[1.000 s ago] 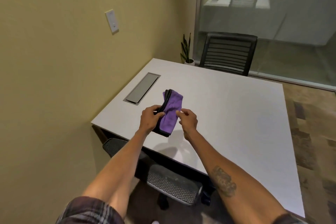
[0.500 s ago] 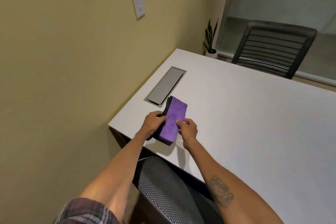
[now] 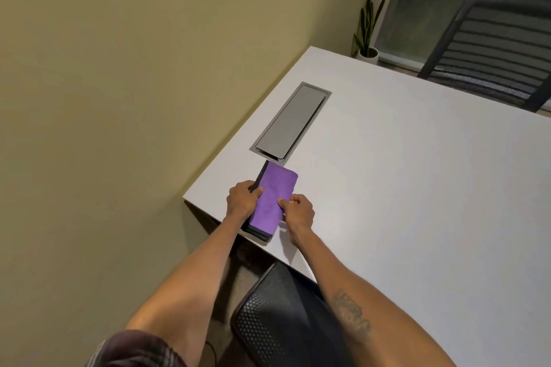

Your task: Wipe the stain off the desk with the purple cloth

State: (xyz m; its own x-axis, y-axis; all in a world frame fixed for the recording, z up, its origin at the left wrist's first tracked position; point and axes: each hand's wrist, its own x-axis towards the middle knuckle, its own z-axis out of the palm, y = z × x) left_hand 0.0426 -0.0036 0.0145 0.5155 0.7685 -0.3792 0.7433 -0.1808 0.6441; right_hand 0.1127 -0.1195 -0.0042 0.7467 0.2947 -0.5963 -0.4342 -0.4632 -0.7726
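A folded purple cloth (image 3: 272,197) with dark edges lies flat near the near-left corner of the white desk (image 3: 402,188). My left hand (image 3: 242,201) grips its left edge, thumb on top. My right hand (image 3: 298,211) pinches the cloth's right edge with curled fingers. No stain shows on the desk surface.
A grey cable hatch (image 3: 292,121) is set into the desk just beyond the cloth. A black mesh chair (image 3: 280,316) stands under the near edge, another chair (image 3: 492,45) at the far side. A potted plant (image 3: 368,27) sits by the yellow wall (image 3: 119,98).
The cloth has come down from being held above the desk to lying flat on it near the corner. Both hands kept hold. My view moved closer and leftward.
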